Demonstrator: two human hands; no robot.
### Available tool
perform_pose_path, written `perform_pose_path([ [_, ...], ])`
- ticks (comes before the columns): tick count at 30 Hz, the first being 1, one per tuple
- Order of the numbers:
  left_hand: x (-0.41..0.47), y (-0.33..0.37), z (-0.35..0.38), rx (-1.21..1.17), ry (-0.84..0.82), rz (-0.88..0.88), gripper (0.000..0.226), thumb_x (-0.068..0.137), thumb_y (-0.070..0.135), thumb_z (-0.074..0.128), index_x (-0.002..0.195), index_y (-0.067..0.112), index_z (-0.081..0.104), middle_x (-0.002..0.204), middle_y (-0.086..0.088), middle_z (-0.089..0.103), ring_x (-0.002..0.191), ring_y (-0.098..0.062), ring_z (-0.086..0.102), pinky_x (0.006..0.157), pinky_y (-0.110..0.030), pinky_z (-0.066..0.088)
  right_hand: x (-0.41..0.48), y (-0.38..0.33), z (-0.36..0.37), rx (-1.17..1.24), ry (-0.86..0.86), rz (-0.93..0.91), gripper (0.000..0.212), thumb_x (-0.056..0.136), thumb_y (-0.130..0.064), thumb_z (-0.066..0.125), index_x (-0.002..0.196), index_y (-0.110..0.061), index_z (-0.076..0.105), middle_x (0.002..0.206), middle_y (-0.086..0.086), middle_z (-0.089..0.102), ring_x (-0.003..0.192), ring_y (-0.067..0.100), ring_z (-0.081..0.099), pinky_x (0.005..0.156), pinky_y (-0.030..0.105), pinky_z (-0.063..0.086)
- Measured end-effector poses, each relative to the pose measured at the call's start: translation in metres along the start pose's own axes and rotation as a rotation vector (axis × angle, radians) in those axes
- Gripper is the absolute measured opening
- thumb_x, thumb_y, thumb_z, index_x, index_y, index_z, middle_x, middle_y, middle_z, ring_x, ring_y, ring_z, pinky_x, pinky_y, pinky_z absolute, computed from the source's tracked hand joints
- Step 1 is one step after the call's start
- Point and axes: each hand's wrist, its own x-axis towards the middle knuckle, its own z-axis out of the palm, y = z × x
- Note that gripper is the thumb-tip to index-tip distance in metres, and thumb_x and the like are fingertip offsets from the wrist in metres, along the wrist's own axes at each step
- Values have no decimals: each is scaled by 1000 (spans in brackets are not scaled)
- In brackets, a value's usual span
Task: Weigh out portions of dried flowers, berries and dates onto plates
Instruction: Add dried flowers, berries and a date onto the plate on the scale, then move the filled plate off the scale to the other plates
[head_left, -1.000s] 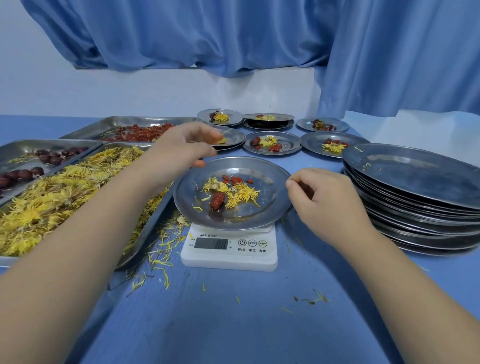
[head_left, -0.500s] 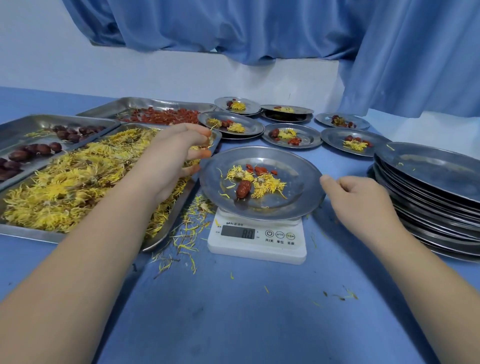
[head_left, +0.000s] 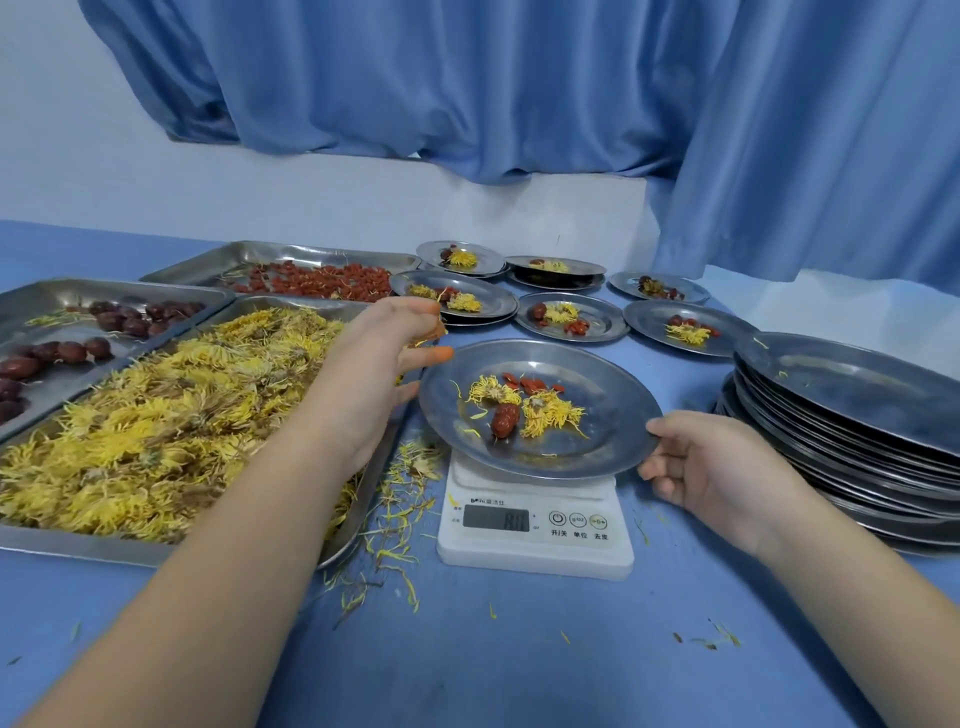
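A steel plate (head_left: 602, 410) sits on a white digital scale (head_left: 535, 525). On the plate lie yellow dried flowers (head_left: 550, 413), red berries (head_left: 535, 384) and one date (head_left: 505, 422). My right hand (head_left: 722, 467) holds the plate's right rim, thumb on top and fingers underneath. My left hand (head_left: 379, 374) is at the left rim, fingers curled, with the thumb against the edge and the index finger above it. A few yellow petals show between its fingers. The scale's display is lit.
Left of the scale lie a tray of dried flowers (head_left: 78, 540), a tray of dates (head_left: 62, 301) and a tray of berries (head_left: 234, 260). Several filled plates (head_left: 597, 332) stand behind. A stack of empty plates (head_left: 857, 405) is at the right. Loose petals (head_left: 395, 519) litter the blue table.
My left hand came from above the flower tray's corner to the plate's left rim. My right hand moved in and took hold of the right rim.
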Motion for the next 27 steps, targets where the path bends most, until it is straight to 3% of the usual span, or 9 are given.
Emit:
perform_pose_path([
  [5, 5, -1, -5, -189, -8, 20, 22, 95, 27, 53, 113, 24, 65, 119, 0, 68, 105, -18, 69, 102, -45, 45, 12, -3, -1, 140, 77, 4, 10, 87, -6, 54, 78, -9, 54, 61, 7, 48, 42, 13, 52, 37, 20, 41],
  [9, 9, -1, -11, -439, 6, -26, 26, 96, 31, 49, 113, 20, 66, 120, -4, 69, 110, -24, 67, 92, -41, 49, 32, -16, 8, 166, 141, -52, 13, 90, -4, 52, 77, -5, 55, 48, 3, 53, 40, 12, 53, 37, 19, 43],
  [13, 10, 0, -13, -626, -25, -98, 31, 95, 36, 47, 111, 18, 67, 118, -8, 70, 109, -29, 67, 96, -47, 48, 74, -31, 20, 207, 220, -77, 12, 92, -3, 49, 82, -3, 57, 51, 6, 59, 40, 9, 53, 37, 16, 44],
  [19, 12, -1, -19, -795, -16, -110, 39, 93, 39, 48, 118, 14, 65, 116, -10, 71, 104, -34, 69, 94, -49, 48, 155, -49, 31, 263, 338, -111, 8, 93, 0, 45, 95, -3, 52, 69, 12, 57, 53, 14, 54, 35, 15, 41],
  [24, 15, -3, -27, -900, 10, -119, 42, 94, 43, 46, 119, 14, 65, 113, -12, 72, 103, -35, 69, 90, -49, 49, 201, -51, 28, 268, 454, -85, 30, 93, 3, 41, 123, -1, 48, 72, 13, 58, 56, 15, 56, 34, 15, 43],
  [27, 17, -4, -28, -915, 12, -129, 43, 95, 44, 45, 120, 15, 64, 113, -11, 73, 102, -35, 69, 90, -49, 49, 215, -46, 29, 298, 497, -51, 35, 94, 3, 40, 128, -3, 46, 74, 13, 58, 57, 15, 57, 35, 15, 44],
])
